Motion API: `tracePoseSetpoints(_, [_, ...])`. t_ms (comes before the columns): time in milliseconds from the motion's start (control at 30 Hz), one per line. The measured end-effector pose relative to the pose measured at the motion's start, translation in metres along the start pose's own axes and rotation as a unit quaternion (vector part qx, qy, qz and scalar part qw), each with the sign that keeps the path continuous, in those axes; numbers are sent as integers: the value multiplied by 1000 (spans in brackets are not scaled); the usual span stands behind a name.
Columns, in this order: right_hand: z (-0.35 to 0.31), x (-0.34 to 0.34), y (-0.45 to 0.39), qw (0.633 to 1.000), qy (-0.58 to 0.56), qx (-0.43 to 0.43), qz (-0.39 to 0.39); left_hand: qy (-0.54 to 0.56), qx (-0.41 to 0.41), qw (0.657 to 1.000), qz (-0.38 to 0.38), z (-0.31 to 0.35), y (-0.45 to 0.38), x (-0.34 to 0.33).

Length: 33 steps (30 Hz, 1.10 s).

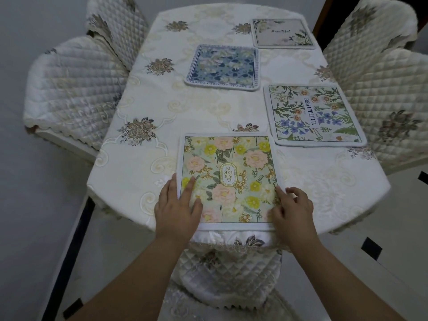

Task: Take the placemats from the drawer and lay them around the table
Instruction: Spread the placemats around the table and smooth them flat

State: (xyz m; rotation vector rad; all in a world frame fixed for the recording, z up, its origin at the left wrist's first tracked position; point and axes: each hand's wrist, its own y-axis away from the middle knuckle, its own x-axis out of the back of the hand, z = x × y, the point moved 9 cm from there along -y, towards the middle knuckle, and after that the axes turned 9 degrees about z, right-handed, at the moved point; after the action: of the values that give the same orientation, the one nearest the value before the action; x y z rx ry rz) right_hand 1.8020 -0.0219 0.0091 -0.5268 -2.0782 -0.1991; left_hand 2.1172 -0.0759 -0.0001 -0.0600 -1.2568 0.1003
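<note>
Four placemats lie on the table [143, 158]. Nearest, at the front edge: yellow-and-pink mat [228, 179]. Left hand [177, 206] rests flat on its left border, fingers spread open. Right hand [291, 208] sits on its right border, fingers loosely curled, gripping nothing. Green floral mat [315, 114] at right, blue mat [223, 67] mid-table, pale mat [282, 33] far right. Quilted chairs [76, 89] surround the table.
</note>
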Motion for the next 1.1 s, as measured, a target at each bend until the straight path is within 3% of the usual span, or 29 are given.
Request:
tracePoseSetpoints(200, [3, 5, -4, 1000, -1, -16, 0, -5, -8, 1000, -10, 0, 0, -2])
tracePoseSetpoints(300, [-18, 10, -4, 993, 97, 66, 15, -12, 1, 1000, -14, 1, 2, -2])
tracePoseSetpoints(433, [-47, -26, 12, 972, 100, 189, -98, -45, -39, 998, -5, 9, 4, -4])
tracePoseSetpoints(533, [-42, -42, 22, 955, 159, 220, -118, -54, -70, 996, -10, 10, 4, -7])
tracePoseSetpoints(633, [-32, -37, 21, 956, 174, 210, -113, -65, -82, 994, -40, 5, 3, -9])
tracePoseSetpoints(767, [4, -23, 11, 967, 162, 151, -123, -85, -39, 993, -72, -18, 0, -9])
tracePoseSetpoints(833, [12, -17, 3, 970, 157, 139, -126, -100, -45, 993, -34, -15, -9, 3])
tracePoseSetpoints(933, [-10, -12, -33, 986, 79, 118, -87, -56, -100, 993, 26, 26, -34, 19])
tracePoseSetpoints(1100, [-64, -49, -110, 984, 70, 124, -108, -8, -157, 987, -33, 107, -97, -13])
